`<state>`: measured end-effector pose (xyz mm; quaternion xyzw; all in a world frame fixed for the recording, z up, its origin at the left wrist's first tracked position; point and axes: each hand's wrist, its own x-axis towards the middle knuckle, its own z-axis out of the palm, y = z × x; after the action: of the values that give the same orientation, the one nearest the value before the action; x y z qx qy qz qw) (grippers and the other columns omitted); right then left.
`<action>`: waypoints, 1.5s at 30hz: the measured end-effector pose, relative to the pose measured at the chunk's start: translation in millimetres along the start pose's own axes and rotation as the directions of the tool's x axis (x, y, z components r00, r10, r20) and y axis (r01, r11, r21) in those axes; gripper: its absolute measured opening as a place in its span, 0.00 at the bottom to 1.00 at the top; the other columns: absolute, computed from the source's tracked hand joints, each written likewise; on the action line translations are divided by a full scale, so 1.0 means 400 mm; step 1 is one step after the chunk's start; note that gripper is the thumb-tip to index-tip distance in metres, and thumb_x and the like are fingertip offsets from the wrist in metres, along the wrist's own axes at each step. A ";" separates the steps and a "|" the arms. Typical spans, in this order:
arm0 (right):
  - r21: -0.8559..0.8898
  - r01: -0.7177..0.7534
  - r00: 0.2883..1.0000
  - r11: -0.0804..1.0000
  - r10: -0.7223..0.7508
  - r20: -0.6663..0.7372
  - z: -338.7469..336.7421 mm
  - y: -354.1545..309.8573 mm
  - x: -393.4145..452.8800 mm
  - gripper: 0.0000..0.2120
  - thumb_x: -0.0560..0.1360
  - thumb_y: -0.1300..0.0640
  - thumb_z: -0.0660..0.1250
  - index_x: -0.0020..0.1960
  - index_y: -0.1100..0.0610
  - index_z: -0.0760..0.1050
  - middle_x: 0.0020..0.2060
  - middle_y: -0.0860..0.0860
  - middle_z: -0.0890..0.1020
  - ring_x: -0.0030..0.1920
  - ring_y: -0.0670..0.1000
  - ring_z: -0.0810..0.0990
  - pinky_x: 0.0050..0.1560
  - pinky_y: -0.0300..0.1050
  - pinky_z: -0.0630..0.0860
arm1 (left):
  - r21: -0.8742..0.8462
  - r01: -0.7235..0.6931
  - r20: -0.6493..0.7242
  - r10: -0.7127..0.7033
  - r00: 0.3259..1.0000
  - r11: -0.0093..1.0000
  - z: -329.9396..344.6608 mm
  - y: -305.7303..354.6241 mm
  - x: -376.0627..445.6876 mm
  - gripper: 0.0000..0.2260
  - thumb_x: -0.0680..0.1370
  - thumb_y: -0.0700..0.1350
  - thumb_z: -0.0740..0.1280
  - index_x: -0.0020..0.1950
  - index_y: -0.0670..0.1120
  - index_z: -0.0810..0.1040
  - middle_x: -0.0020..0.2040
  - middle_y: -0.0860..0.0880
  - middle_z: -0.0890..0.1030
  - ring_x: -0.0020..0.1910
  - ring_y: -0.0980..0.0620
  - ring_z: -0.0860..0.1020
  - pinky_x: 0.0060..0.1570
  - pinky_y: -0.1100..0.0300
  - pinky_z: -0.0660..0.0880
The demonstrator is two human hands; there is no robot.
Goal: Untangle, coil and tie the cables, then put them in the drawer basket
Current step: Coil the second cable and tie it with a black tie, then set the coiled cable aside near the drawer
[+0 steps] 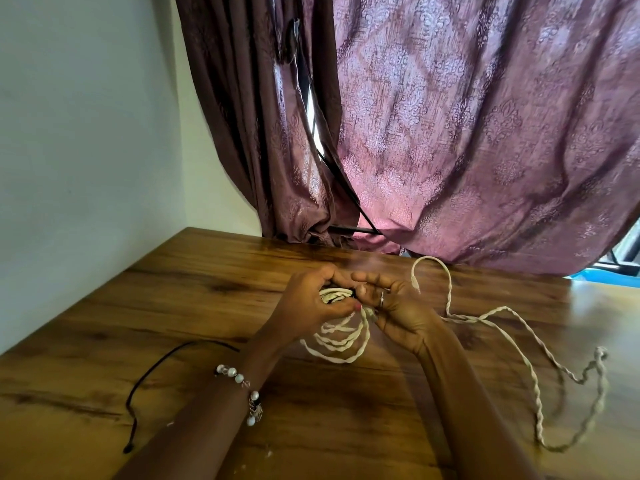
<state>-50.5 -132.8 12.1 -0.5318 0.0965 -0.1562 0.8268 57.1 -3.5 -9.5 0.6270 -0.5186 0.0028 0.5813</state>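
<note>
Left hand: the left hand (311, 299) is held above the middle of the counter (173, 306), its fingers (329, 275) curled round the top of a bundle of white cable loops, thumb pressed against the near side of the bundle.
Right hand: the right hand (394, 303) meets the left at the same bundle; its fingers (367, 278) reach across the top of the loops and pinch them, with a ring (381, 299) on one finger.
White cable: the white twisted cable (341, 341) hangs in several loops from between the two hands, the lowest loop reaching down to the counter surface.
Loose length: from the hands the same cable arches up toward the far edge, then trails across the right part of the counter in wide bends, ending in a small tangle near the right edge.
Dark piece: something small and dark shows among the loops between the hands; what it is cannot be told.
Black cable: a thin black cable (138, 386) lies flat on the left part of the counter, curving toward the near edge, well apart from the hands.
Bracelet: a bracelet (242, 386) of pale beads sits on the left wrist.
Behind: a purple patterned curtain (467, 133) hangs past the far edge; a pale wall (86, 116) runs along the left edge.
</note>
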 end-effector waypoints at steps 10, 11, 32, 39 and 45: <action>-0.232 0.066 0.998 0.970 -0.058 0.038 -0.022 0.000 -0.024 0.26 0.66 0.71 0.73 0.62 0.61 0.74 0.49 0.61 0.83 0.43 0.55 0.84 0.39 0.47 0.81 | -0.594 0.331 -0.106 -0.479 0.871 0.733 -0.020 0.011 0.009 0.21 0.71 0.36 0.72 0.63 0.43 0.75 0.38 0.46 0.84 0.32 0.52 0.81 0.36 0.62 0.79; -0.267 0.073 0.997 0.961 -0.071 0.016 -0.022 0.002 -0.025 0.23 0.67 0.72 0.72 0.61 0.62 0.75 0.48 0.61 0.83 0.43 0.56 0.84 0.41 0.49 0.81 | -0.635 0.349 -0.082 -0.509 0.857 0.689 -0.024 0.017 0.008 0.20 0.72 0.34 0.71 0.63 0.42 0.74 0.37 0.45 0.84 0.28 0.54 0.79 0.32 0.63 0.78; -0.203 0.219 0.900 0.954 -0.278 -0.337 -0.127 -0.125 -0.497 0.13 0.67 0.59 0.72 0.49 0.64 0.79 0.43 0.58 0.83 0.43 0.55 0.82 0.44 0.52 0.82 | -0.471 0.345 -0.068 -0.424 0.903 0.812 0.281 0.291 -0.071 0.14 0.68 0.56 0.74 0.42 0.45 0.84 0.37 0.45 0.84 0.39 0.44 0.81 0.45 0.48 0.78; -0.100 0.517 0.638 0.850 -0.460 -0.618 -0.289 -0.206 -0.706 0.04 0.74 0.69 0.66 0.45 0.67 0.79 0.36 0.57 0.84 0.38 0.52 0.83 0.39 0.42 0.81 | -0.557 0.382 0.127 -0.379 0.917 0.737 0.467 0.393 -0.086 0.12 0.79 0.51 0.64 0.40 0.47 0.80 0.33 0.49 0.83 0.29 0.51 0.81 0.26 0.61 0.77; 0.000 0.486 0.456 0.874 -0.254 -0.853 -0.456 -0.184 -0.737 0.07 0.73 0.67 0.68 0.51 0.62 0.74 0.42 0.56 0.80 0.37 0.49 0.80 0.29 0.39 0.79 | -0.395 0.358 0.095 -0.350 0.932 0.846 0.524 0.352 -0.109 0.10 0.77 0.44 0.67 0.36 0.48 0.79 0.28 0.52 0.79 0.23 0.54 0.75 0.22 0.66 0.67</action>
<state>-396.3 -209.8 1.2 -0.2950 0.3371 -0.5763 0.6835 -180.8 -98.6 -1.8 0.5771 -0.3890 -0.2183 0.6841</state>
